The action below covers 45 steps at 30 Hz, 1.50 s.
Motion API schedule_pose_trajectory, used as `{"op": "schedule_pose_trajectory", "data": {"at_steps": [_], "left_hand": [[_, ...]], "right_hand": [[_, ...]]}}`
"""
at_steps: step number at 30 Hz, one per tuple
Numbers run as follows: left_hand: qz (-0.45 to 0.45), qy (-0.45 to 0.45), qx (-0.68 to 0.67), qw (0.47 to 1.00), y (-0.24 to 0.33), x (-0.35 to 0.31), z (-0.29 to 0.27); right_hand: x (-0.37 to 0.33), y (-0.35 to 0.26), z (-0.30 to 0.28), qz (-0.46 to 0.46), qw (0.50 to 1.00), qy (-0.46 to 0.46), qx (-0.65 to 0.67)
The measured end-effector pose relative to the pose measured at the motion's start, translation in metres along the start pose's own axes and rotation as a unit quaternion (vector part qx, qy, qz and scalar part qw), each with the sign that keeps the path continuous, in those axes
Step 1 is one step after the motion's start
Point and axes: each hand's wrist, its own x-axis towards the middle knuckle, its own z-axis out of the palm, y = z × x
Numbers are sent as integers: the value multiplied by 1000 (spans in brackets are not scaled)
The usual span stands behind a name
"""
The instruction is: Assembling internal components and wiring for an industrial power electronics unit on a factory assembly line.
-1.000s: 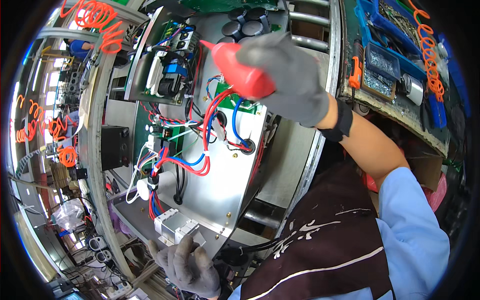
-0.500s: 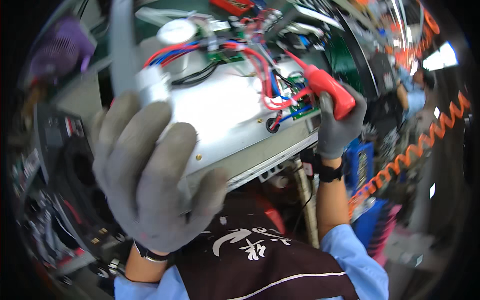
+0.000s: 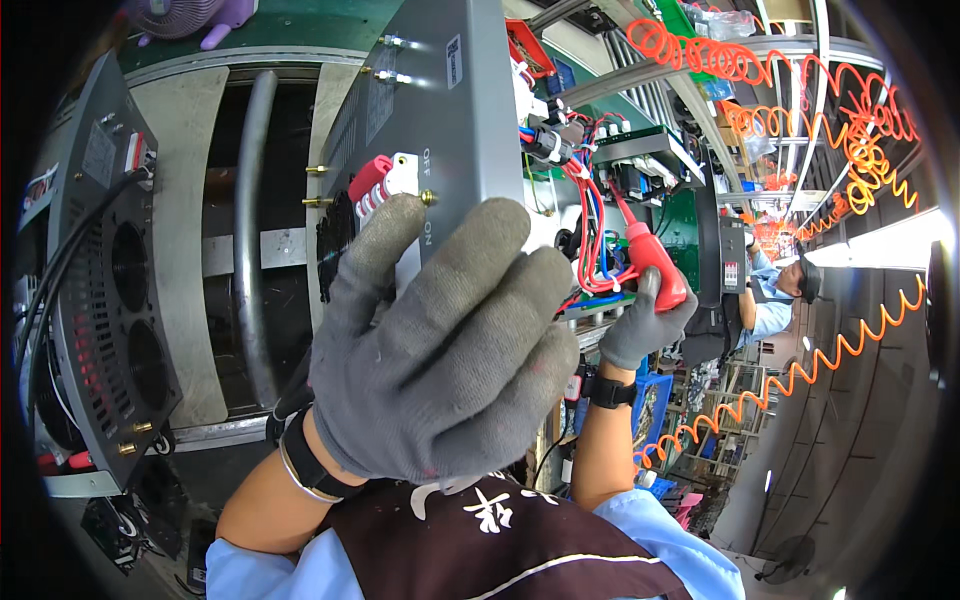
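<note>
My left hand (image 3: 450,350), in a grey glove, is raised with its fingers stretched out before a grey metal case (image 3: 455,130). Its fingertips cover part of the case's edge; whether they touch cannot be told. Beside its thumb-side finger, a white switch block (image 3: 403,172) with a red plug-like part (image 3: 370,178) sticks out of the case. To the right, my gloved right hand (image 3: 650,325) is closed round a red squeeze bottle (image 3: 652,262), whose thin nozzle points up and away. That nozzle tip is near red and blue wires (image 3: 592,235) inside the open unit.
Another dark case with fans (image 3: 125,290) stands at the left, next to a rail frame with a round metal bar (image 3: 257,230). Orange coiled hoses (image 3: 790,385) hang at the right. A person in blue (image 3: 775,290) is farther off. A purple fan (image 3: 185,15) sits top left.
The view has swung, bringing the case's outer panel and switch block into sight. My left hand now lies farther right in view, across the case edge. The red bottle stays in my right hand, tilted more upright.
</note>
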Motion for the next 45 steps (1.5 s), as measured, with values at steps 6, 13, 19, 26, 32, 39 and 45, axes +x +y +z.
{"op": "schedule_pose_trajectory", "data": {"at_steps": [6, 13, 19, 26, 32, 39, 45], "left_hand": [[16, -2, -5, 1000, -5, 4, 1], [16, 17, -19, 1000, -8, 2, 0], [-26, -5, -49, 998, -5, -2, 5], [33, 45, 26, 998, -5, 2, 8], [17, -77, 38, 996, 1, 6, -11], [19, -89, 197, 976, 81, 48, -2], [-31, -123, 129, 983, 67, 110, 96]], "right_hand": [[7, 11, 4, 36, 999, -12, -22], [19, 8, 1, 213, 961, -63, 162], [28, -2, 3, 271, 953, -33, 129], [23, -6, 2, 169, 980, -50, 87], [36, 6, -13, 208, 969, -107, 76], [33, 23, -13, -72, 989, -114, -67], [61, 34, -19, 10, 988, -150, -24]]}}
